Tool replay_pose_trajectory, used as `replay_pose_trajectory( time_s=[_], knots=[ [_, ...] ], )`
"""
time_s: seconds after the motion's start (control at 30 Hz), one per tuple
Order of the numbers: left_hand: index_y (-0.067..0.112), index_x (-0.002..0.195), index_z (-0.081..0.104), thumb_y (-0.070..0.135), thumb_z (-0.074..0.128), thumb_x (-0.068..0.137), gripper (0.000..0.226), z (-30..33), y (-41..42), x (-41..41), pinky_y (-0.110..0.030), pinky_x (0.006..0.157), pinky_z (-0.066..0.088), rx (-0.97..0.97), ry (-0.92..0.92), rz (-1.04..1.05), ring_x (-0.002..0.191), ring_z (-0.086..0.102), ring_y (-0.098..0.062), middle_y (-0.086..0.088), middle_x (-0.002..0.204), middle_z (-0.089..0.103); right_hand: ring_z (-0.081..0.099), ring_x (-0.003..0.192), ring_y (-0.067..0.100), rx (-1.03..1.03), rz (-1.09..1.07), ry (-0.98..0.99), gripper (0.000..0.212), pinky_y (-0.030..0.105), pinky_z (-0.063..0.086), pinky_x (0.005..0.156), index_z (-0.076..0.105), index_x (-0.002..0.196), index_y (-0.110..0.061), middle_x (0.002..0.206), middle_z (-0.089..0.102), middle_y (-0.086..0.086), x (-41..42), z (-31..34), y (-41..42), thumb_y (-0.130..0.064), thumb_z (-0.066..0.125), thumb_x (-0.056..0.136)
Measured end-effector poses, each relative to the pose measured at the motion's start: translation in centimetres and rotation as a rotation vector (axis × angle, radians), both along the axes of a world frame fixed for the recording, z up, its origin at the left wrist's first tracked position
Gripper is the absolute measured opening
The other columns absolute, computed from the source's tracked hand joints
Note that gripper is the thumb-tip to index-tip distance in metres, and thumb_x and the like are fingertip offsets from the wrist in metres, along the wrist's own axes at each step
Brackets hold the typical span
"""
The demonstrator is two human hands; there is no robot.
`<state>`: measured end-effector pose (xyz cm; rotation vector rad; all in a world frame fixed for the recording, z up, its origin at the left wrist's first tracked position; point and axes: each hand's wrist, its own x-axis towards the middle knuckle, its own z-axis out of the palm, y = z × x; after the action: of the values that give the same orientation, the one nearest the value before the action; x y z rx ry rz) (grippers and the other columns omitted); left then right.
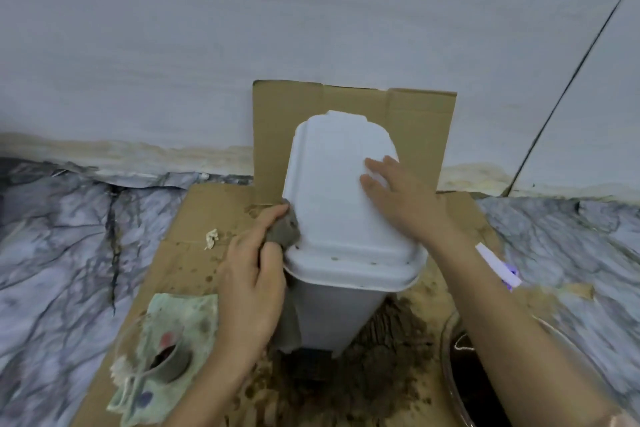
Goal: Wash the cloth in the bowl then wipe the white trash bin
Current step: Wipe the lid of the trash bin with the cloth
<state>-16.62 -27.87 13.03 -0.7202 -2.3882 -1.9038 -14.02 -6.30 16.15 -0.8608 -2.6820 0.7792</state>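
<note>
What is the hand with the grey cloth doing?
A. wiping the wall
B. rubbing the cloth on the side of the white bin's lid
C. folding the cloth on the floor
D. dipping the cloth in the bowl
B: the left hand grips the grey cloth and presses it on the left edge of the white trash bin lid, while the right hand rests flat on top of the lid.

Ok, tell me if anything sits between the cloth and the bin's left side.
Nothing visible does. The left hand already presses the grey cloth against the white trash bin at its lid's left edge, while the right hand rests flat on the lid.
</note>
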Motion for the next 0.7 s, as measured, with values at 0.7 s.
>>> replay_pose_trajectory(
  time_s=[0.7],
  knots=[
    [0.016,0.122,0.061,0.014,0.037,0.093,0.037,-1.7,-0.5,-3.0,-0.025,0.091,0.045,-0.010,0.114,0.103,0.104,0.058,-0.018,0.007,0.110,0.063,0.019,0.142,0.002,-0.187,0.107,0.215,0.039,0.028,0.016,0.112,0.047,0.133,-0.045,0.154,0.023,-0.022,0.6,0.0,-2.3,-0.047,0.047,0.095]
  ],
)
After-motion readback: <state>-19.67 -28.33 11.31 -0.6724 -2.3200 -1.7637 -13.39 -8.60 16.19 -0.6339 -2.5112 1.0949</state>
